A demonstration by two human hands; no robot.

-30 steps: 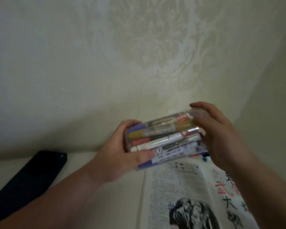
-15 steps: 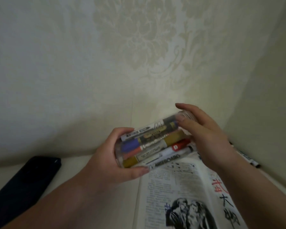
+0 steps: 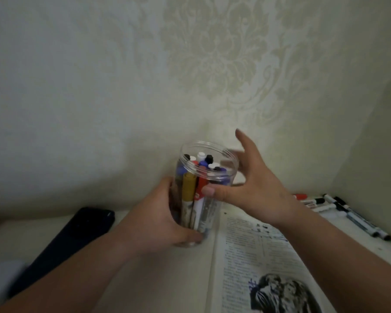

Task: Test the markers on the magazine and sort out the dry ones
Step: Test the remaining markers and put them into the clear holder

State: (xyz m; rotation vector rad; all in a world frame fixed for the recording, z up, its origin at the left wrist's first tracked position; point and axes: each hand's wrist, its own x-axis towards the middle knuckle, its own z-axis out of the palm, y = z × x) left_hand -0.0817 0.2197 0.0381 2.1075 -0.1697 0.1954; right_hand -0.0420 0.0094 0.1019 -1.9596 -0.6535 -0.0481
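Plastic jar [image 3: 222,177], clear, stands upright at the left edge of the open magazine [image 3: 257,256], its mouth uncovered and no lid in view. Inside it a batch of markers [image 3: 189,188] stands on end. Yellow, red, blue and white barrels can be told apart; the count cannot be made. Left hand [image 3: 158,220] is wrapped round the lower half of the jar; whether the base rests on the table [image 3: 163,279] or sits just above it is hidden by the fingers. Right hand [image 3: 253,190] is spread wide, fingers straight beside the rim, thumb laid against the jar wall, gripping nothing. Loose markers [image 3: 339,208] lie on the table to the right of the magazine, near the wall and well apart from the jar; whether they are passed or rejected cannot be established. Dark flat object [image 3: 72,238] lies to the left. Assessment: the step in hand appears to be drawing the next marker for test. The next move calls for the right hand to close on one exposed end at the mouth and lift it straight out while the left steadies the jar.
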